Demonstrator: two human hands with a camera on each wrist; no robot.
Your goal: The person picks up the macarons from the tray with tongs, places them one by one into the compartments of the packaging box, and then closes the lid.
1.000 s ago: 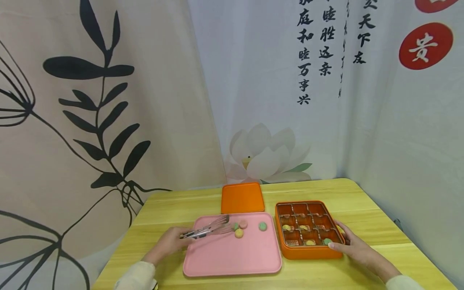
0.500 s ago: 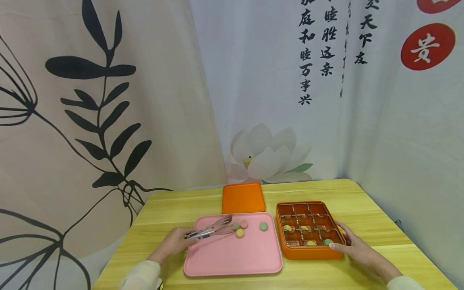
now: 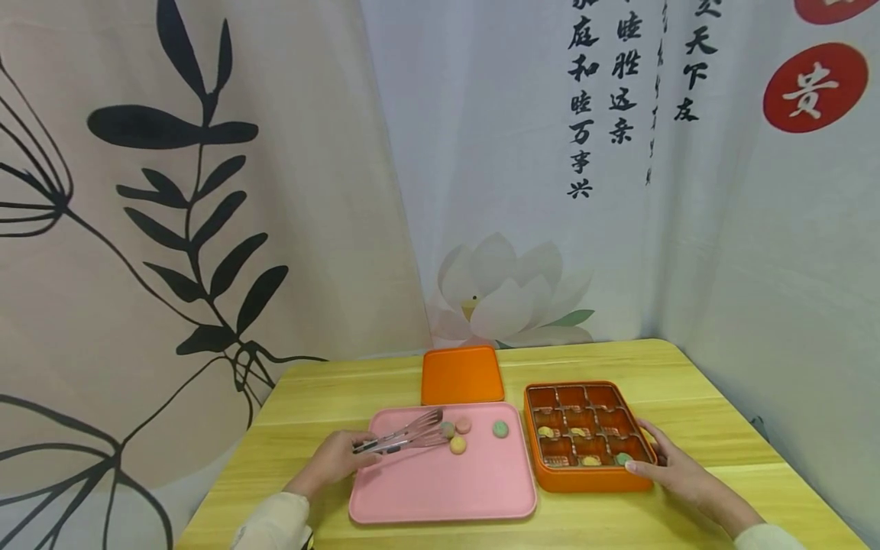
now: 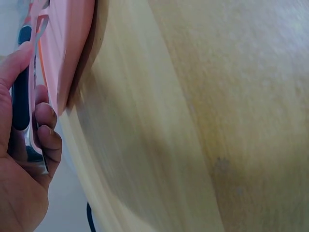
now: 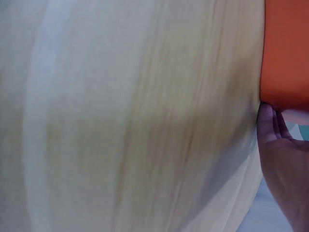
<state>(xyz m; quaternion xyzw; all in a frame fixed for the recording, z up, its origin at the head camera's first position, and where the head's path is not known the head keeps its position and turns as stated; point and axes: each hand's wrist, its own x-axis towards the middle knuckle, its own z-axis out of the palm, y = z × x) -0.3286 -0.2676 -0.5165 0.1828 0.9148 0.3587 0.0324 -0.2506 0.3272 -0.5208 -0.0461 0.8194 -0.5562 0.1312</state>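
In the head view my left hand grips metal tongs by the handle, low over the left part of a pink tray. The tongs' spread arms point right, their tips right at a green macaron, which they partly cover. Beside it lie a pink macaron and a yellow macaron; another green macaron sits apart, farther right. My right hand holds the near right corner of an orange box, thumb at its rim. Dark grip pads show on the tongs in the left wrist view.
An orange lid-like panel lies behind the tray. Clear dividers split the box into several compartments; yellow pieces and a green macaron sit in the nearer ones. Printed curtains hang behind the wooden table.
My left hand has brought the tongs slightly right, so their tips now overlap the green macaron. The yellow macaron has shifted a little rightward. My right hand stays on the box.
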